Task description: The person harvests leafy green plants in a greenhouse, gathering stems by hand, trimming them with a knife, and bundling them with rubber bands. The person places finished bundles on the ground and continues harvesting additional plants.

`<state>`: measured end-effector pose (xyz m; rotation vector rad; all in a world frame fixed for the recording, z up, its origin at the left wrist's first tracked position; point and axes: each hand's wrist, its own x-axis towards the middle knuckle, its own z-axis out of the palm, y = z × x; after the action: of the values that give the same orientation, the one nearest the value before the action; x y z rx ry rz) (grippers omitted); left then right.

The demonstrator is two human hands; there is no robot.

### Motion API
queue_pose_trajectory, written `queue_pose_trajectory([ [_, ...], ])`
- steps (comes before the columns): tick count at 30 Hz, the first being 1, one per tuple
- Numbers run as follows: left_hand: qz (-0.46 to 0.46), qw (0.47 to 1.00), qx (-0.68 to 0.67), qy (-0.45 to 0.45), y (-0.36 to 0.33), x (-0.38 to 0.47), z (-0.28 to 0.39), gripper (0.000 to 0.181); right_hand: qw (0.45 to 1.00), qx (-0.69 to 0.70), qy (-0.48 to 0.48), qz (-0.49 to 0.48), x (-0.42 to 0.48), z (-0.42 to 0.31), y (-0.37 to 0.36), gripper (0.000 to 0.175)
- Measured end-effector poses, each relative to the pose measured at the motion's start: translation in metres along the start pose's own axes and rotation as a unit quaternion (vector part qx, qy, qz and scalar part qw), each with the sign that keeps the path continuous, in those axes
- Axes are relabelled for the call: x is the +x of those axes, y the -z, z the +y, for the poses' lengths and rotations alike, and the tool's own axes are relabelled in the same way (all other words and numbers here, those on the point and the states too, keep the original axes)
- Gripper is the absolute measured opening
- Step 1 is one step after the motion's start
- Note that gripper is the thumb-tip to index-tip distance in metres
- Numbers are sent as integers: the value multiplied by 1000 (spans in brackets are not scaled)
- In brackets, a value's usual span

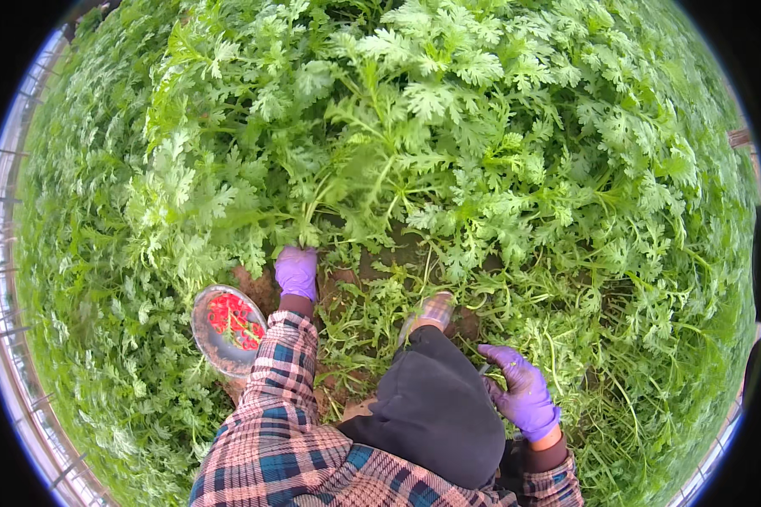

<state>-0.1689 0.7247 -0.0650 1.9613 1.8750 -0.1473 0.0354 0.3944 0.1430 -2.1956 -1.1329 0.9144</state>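
Note:
My left hand (pixel 296 272), in a purple glove, is closed low around the stems of a leafy green plant (pixel 309 218) that looks like crown daisy. The leaves fan out beyond the fist. Beside my left forearm sits a grey metal bowl (pixel 208 347) holding red bands (pixel 228 314) with a few green scraps on them. My right hand (pixel 521 394), also gloved in purple, is beside my bent knee with thumb and fingers curled. Between them shows a small greyish sliver (pixel 484 368), too small to identify.
Dense standing greens (pixel 456 108) fill the far side and both flanks. Loose cut or pulled stems (pixel 583 355) lie to my right. Bare brown soil (pixel 257 288) shows near the bowl. My shoe (pixel 436 307) is among low leaves. A pale structure (pixel 3 253) edges the left rim.

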Motion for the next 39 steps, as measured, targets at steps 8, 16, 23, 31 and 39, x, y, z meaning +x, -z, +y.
queue_pose_trajectory([
  [8,-229,972,-16,46,-24,20,37,67,998,26,51,-18,8,-6,-1,52],
  [16,-429,813,-390,40,59,-43,38,31,997,78,0,-13,3,-16,10,49],
  [23,-705,510,-419,-261,141,-171,146,39,889,454,-12,-64,20,-61,48,56],
  [31,-693,507,-255,-444,194,-247,215,37,837,478,217,154,-12,-101,74,34],
  [39,-733,496,-158,-437,190,-281,227,37,800,470,191,321,-63,-105,89,22],
])
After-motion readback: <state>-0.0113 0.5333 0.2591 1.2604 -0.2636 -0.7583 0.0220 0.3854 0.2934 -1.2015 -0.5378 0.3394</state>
